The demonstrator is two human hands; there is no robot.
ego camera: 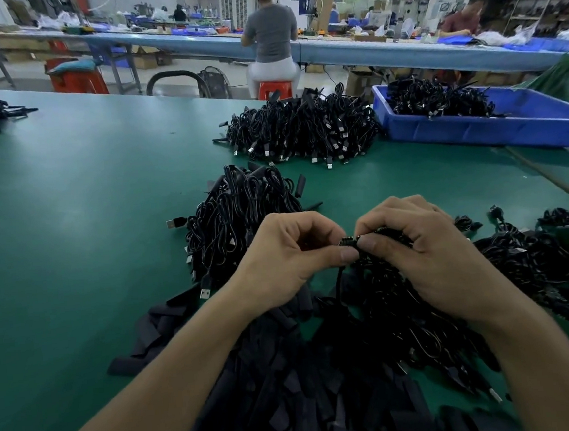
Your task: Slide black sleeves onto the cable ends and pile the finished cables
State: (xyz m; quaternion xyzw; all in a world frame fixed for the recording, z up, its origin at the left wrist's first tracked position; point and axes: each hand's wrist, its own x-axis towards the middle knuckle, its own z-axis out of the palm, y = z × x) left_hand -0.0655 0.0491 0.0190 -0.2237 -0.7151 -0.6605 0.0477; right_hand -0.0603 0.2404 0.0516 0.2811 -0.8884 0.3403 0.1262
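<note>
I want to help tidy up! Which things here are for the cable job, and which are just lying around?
For the job: left hand and right hand, pinching a cable end; loose black sleeves; cable pile by the hands; blue bin of cables.
Just lying about: red stool; fan; cardboard box.

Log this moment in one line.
left hand: pinches thin black cable end; right hand: pinches same end; flat black sleeves: heaped below wrists; coiled black cable pile: behind left hand

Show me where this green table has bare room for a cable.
Widest: the table left of the near cable pile. Also the strip between that pile, the far pile and the blue bin. Crowded: sleeves at the near edge, cables at right.
</note>
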